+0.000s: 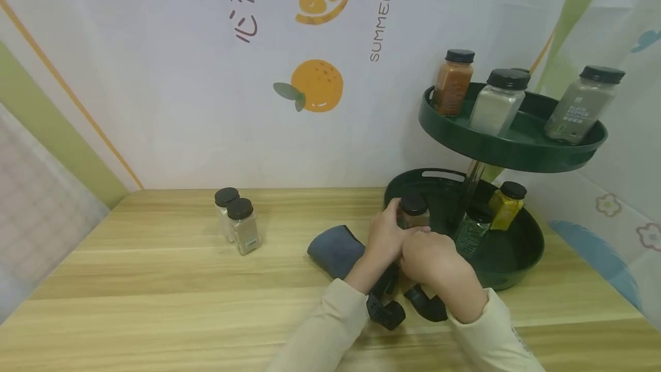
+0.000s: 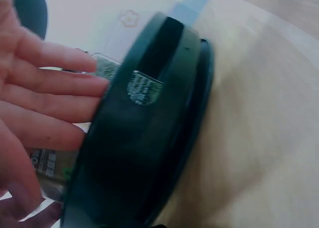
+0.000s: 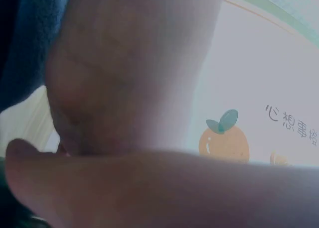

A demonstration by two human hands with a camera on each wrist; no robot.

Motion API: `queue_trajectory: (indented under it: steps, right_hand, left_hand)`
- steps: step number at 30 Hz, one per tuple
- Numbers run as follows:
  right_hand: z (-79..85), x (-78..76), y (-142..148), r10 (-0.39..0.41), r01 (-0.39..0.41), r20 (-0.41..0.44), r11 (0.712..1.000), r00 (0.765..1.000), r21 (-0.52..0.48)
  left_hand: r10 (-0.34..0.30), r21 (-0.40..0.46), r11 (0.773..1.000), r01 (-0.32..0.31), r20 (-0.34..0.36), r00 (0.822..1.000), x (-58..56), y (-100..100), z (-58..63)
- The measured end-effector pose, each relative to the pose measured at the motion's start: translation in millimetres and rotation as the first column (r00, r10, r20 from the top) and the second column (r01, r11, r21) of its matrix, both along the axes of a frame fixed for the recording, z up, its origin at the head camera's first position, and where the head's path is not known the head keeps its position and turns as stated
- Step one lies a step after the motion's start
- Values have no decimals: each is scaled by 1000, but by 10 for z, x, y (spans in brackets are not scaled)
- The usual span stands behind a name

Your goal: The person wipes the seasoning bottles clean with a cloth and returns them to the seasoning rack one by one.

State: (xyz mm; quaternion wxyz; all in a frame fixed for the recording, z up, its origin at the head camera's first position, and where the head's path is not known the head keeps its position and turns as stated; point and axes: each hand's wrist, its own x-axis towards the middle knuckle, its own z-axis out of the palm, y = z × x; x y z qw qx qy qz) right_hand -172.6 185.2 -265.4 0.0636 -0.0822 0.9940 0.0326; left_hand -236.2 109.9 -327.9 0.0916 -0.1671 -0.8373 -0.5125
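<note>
In the head view, a black-capped spice jar (image 1: 415,220) stands at the front left of the lower green tray (image 1: 534,248). My left hand (image 1: 384,234) pinches it between index finger and thumb, the other fingers reaching out straight over the rim in the left wrist view. The jar's printed label (image 2: 47,161) shows there beside the thumb. Just below the jar, my right hand (image 1: 436,257) sits against the left; its fingertips are hidden in the head view. The right wrist view is filled by skin, so the right hand's hold is unclear.
Two black-capped jars (image 1: 245,228) stand at the left on the wooden table (image 1: 155,291). A green-flecked jar (image 1: 472,231) and a yellow jar (image 1: 507,205) sit in the lower tray. The upper tray (image 1: 511,151) carries several jars. Blue-grey fabric (image 1: 335,251) lies beside the left wrist.
</note>
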Motion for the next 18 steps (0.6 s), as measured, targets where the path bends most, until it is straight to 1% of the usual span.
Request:
queue_trajectory:
  steps: [3,6,8,10,14,16,18]
  right_hand:
    - [-13,1,6,4,-5,-34,1000,999,-19]
    - [-15,0,15,7,-7,-41,1000,999,-9]
    - [-7,2,17,14,-14,-42,1000,999,7]
    - [4,2,24,12,-11,-36,1000,999,15]
    - [32,3,52,9,-9,-20,1000,1000,15]
    - [43,4,65,4,-4,-17,1000,1000,4]
    - [52,4,72,3,-3,-22,1000,1000,-2]
  left_hand:
    - [1,-132,991,-9,-62,998,-10,30,-43]
    - [-5,-216,976,-17,-101,995,-20,52,-69]
    - [-16,-255,967,-16,-121,993,-23,59,-78]
    - [-24,-296,955,-15,-126,992,-14,64,-79]
    - [-35,-396,918,-28,-153,988,11,80,-89]
    - [-32,-418,907,-41,-168,985,20,86,-90]
    - [-20,-419,906,-60,-185,983,20,95,-89]
